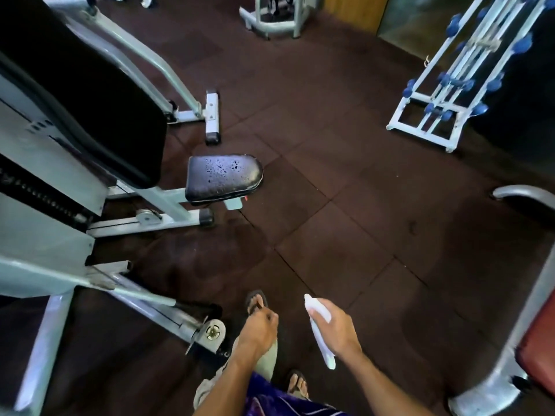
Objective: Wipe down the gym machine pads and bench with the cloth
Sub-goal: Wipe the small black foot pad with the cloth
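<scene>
Gripping a white rolled cloth, right hand hangs low over the dark rubber-tile floor. Left hand is curled, pinching something small, can't tell what. Black seat pad, wet with droplets, sits ahead-left, well apart from the cloth; black back pad above it on the grey machine frame. Dumbbell rack with blue weights far right, red-padded bench at right edge. 2 sandalled feet below. No readable writing.

no readable text, labels, brands or numbers anywhere
</scene>
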Motion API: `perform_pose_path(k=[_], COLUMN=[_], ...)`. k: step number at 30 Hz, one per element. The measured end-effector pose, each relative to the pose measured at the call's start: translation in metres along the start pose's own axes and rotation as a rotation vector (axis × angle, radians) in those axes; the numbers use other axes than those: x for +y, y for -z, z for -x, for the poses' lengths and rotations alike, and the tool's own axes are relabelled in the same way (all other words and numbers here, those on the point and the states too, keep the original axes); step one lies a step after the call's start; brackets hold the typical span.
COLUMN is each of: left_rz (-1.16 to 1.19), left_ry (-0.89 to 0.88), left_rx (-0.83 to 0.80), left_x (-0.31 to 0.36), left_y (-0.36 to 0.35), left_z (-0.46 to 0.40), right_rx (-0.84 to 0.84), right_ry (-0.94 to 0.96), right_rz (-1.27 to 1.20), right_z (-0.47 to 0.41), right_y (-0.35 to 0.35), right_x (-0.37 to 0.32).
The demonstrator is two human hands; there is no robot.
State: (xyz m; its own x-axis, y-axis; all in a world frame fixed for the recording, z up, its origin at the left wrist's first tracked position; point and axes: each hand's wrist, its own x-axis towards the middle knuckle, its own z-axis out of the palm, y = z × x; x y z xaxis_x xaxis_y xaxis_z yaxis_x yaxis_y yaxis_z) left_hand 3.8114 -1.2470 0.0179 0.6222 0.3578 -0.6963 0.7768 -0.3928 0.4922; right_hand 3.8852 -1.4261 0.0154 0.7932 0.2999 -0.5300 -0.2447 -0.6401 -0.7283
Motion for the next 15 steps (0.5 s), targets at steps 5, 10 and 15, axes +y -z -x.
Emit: perform_pose_path(k=[5, 10, 15], left_rz=[0.063, 0.038, 0.063], left_ry=[-0.014, -0.018, 0.021], left_rx=[0.014, 0.025, 0.079], left_x=[0.016, 0.033, 0.041], left_y=[0.047, 0.131, 0.213], left_z=[-0.07, -0.146, -0.215], right_rx=[-0.021, -0.037, -0.073], right_ry=[0.007, 0.025, 0.055], right_rz=[0.05, 0.105, 0.052], right_z=[-0.073, -0.156, -0.226], right_y=[-0.015, -0.039, -0.067], right_x=[-0.046, -0.119, -0.196])
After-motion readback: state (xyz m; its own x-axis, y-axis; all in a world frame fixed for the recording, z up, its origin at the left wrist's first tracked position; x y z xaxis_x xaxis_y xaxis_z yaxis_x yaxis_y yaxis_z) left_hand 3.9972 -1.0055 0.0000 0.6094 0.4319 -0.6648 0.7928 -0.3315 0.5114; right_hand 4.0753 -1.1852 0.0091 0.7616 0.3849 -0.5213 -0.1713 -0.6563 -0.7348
